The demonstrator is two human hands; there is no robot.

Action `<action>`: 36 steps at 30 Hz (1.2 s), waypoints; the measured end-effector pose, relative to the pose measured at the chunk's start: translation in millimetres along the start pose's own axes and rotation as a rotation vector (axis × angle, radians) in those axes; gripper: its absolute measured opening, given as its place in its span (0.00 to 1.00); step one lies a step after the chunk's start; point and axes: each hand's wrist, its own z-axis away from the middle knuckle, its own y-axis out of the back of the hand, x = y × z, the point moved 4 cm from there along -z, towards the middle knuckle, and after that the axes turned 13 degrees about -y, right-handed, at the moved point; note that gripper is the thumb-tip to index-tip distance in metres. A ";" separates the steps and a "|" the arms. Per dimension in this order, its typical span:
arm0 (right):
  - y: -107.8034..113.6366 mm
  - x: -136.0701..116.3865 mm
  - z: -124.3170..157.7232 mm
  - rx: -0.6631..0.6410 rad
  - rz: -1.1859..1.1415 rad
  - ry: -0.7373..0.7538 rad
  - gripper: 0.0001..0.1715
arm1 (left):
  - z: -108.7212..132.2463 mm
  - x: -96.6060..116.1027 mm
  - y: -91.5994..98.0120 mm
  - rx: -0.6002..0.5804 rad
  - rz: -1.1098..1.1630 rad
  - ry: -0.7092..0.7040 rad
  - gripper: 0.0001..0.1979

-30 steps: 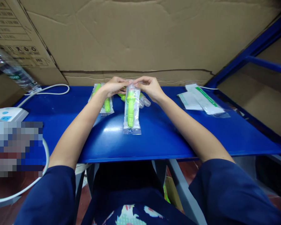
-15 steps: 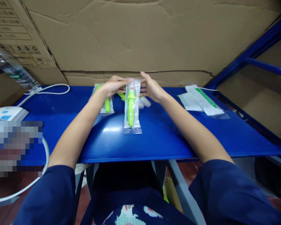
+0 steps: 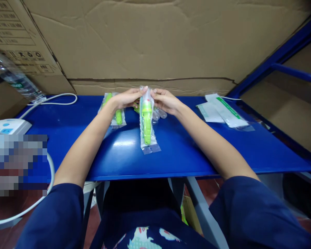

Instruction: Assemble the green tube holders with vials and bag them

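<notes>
Between my two hands hangs a clear plastic bag (image 3: 152, 148), pinched at its upper end. Inside it is a bright green tube-shaped thing (image 3: 147, 121) with a clear top; its exact kind I cannot make out. My left hand (image 3: 128, 98) grips the bag's upper left edge with the thumb in front. On the upper right edge, my right hand (image 3: 166, 100) has closed its thumb and fingers. More bagged green pieces (image 3: 118, 117) lie left of the bag, partly under my left hand. Clear caps (image 3: 161, 113) rest behind it, below my right hand.
On the blue table (image 3: 181, 148), flat white packets with a green stripe (image 3: 229, 110) lie at the right. A white power strip (image 3: 11, 125) with a cable and a plastic bottle (image 3: 18, 77) are at the left. Cardboard (image 3: 150, 41) walls the back.
My right hand has come in from open fingers to a pinch on the bag. The bag's lower end has shifted slightly right and toward me.
</notes>
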 end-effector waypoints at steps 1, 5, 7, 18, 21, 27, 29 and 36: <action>-1.5 -1.1 1.8 -0.028 0.000 -0.004 0.17 | -0.2 -0.7 -0.7 -0.012 -0.004 -0.014 0.24; -4.6 -7.1 9.6 -0.090 0.031 0.027 0.21 | -5.5 -3.5 -0.1 -0.057 0.002 -0.120 0.28; -4.2 -9.5 11.4 -0.089 0.070 0.064 0.25 | -9.4 -4.1 0.4 -0.114 0.032 -0.203 0.29; -6.0 -8.6 4.2 0.015 0.218 0.289 0.34 | -14.2 -1.5 -1.3 -0.127 0.010 -0.373 0.31; -5.5 -8.7 3.3 0.057 0.263 0.323 0.33 | -14.7 -0.4 -1.7 -0.082 -0.046 -0.387 0.32; -7.4 -9.9 4.6 0.196 0.380 0.315 0.33 | -12.2 5.1 -3.8 -0.035 -0.140 -0.401 0.32; -7.8 -10.0 5.2 0.234 0.394 0.309 0.33 | -10.9 6.6 -4.3 -0.006 -0.164 -0.376 0.31; -1.1 -2.6 -0.5 0.321 0.405 0.254 0.30 | -3.6 12.5 -5.0 0.052 -0.205 -0.175 0.26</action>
